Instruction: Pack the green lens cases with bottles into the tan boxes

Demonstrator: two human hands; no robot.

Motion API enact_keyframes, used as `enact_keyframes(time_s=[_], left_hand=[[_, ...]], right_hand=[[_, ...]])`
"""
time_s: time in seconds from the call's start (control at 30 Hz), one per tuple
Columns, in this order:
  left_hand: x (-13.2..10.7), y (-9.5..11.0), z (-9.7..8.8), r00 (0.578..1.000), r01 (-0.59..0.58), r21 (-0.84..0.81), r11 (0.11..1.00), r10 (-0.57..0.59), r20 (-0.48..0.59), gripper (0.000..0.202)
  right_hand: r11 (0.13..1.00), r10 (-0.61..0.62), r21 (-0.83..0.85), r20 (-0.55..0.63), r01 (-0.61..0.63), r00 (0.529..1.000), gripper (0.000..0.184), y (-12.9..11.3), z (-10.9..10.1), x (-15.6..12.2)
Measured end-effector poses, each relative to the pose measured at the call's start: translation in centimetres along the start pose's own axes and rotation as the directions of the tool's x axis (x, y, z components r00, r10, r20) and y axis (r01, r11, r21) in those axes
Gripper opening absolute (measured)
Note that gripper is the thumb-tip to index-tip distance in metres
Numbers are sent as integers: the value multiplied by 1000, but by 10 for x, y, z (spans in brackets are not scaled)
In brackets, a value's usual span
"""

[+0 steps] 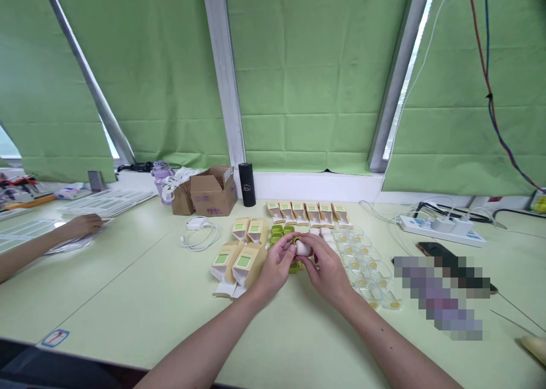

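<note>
My left hand (277,264) and my right hand (326,267) meet over the pale green table (140,298), both pinching a small white rounded piece (302,247) with a green part (296,240) at its left edge. Below the hands lie more small green pieces (281,231). To the left lie open tan cartons with green labels (239,262). A row of similar cartons (307,211) stands behind. Clear plastic trays with yellow dots (362,261) lie to the right.
Another person's hand (81,226) rests on papers at the far left. A brown cardboard box (213,191), a black bottle (246,184), a white charger with cable (197,227), a power strip (443,228) and a phone (430,248) sit around.
</note>
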State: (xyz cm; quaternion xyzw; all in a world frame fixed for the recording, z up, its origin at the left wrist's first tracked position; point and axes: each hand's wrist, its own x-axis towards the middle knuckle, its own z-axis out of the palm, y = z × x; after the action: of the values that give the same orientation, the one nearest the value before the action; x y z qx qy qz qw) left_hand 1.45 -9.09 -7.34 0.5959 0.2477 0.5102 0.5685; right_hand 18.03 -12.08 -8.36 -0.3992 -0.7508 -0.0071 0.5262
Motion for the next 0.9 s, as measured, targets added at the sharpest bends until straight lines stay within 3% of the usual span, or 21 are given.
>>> enact_keyframes(time_s=[0.5, 0.9], left_hand=[[4, 5, 4, 998, -29, 3, 1000, 29, -52, 39], [4, 9, 7, 993, -30, -25, 999, 27, -113, 40]], right_hand=[[997, -75, -6, -46, 75, 996, 40, -6, 0, 2], [996, -88, 9, -98, 90, 991, 37, -6, 1, 2]])
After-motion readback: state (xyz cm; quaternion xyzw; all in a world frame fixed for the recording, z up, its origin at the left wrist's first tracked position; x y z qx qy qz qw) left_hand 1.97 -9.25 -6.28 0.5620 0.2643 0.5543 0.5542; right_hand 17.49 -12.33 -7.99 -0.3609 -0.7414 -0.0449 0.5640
